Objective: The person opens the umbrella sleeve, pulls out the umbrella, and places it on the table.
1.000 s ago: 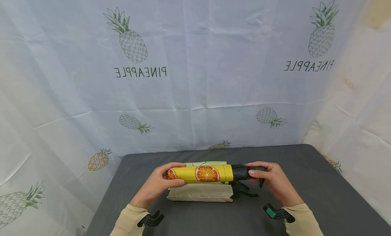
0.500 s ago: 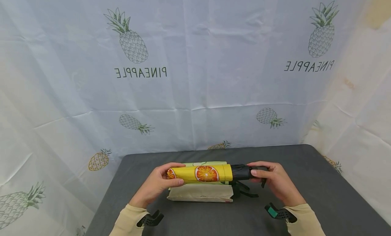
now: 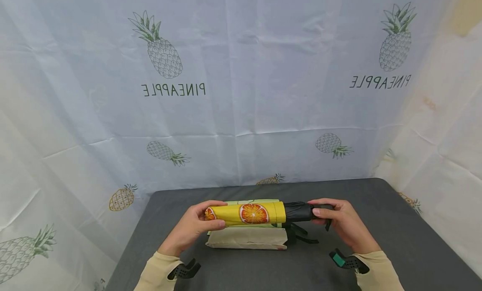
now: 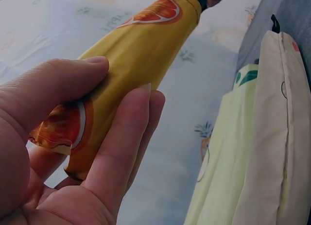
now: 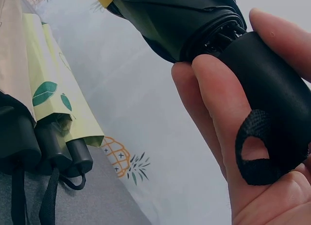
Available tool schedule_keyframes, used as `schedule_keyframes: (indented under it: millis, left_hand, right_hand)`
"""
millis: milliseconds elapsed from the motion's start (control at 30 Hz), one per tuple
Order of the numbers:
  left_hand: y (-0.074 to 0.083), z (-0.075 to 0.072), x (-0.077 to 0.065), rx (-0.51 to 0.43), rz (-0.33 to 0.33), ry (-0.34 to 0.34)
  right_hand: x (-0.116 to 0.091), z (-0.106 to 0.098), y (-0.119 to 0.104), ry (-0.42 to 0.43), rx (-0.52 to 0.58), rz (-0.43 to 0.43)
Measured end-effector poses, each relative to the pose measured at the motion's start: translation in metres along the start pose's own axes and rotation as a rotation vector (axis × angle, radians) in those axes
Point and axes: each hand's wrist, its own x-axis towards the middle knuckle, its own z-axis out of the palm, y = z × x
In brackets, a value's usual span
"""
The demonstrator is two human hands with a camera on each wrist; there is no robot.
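Observation:
A folded umbrella (image 3: 296,212) is stretched level between both hands, partly inside a yellow sleeve (image 3: 276,212) printed with orange slices. Around the sleeve's left end, my left hand (image 3: 187,229) pinches with thumb above and fingers below. My right hand (image 3: 345,224) grips the black handle (image 5: 277,89) at the other end, and a wrist strap (image 5: 243,159) loops over its fingers. Dark folded fabric shows between the sleeve's mouth and the handle. In the left wrist view, the sleeve (image 4: 131,64) runs up and away from the thumb.
Behind and below the held umbrella, an umbrella in a beige sleeve (image 3: 246,238) lies on the dark grey table (image 3: 376,224). Two umbrellas in light green sleeves (image 5: 48,60) lie beside it, their black handles (image 5: 80,157) and straps pointing right. A pineapple-print curtain (image 3: 241,73) hangs behind.
My right hand has moved a little to the right with the handle. More black fabric now shows out of the yellow sleeve, which my left hand has shifted slightly left.

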Motion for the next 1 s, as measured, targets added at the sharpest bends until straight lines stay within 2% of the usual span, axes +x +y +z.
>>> schedule_keyframes:
  millis: [633, 1000]
  left_hand:
    - [0.003, -0.001, -0.001, 0.010, -0.031, 0.008]
    - [0.005, -0.002, -0.002, -0.001, -0.046, -0.013]
  right_hand:
    - [-0.001, -0.010, 0.002, -0.031, 0.009, -0.032]
    - [-0.004, -0.017, 0.004, -0.050, 0.014, -0.066]
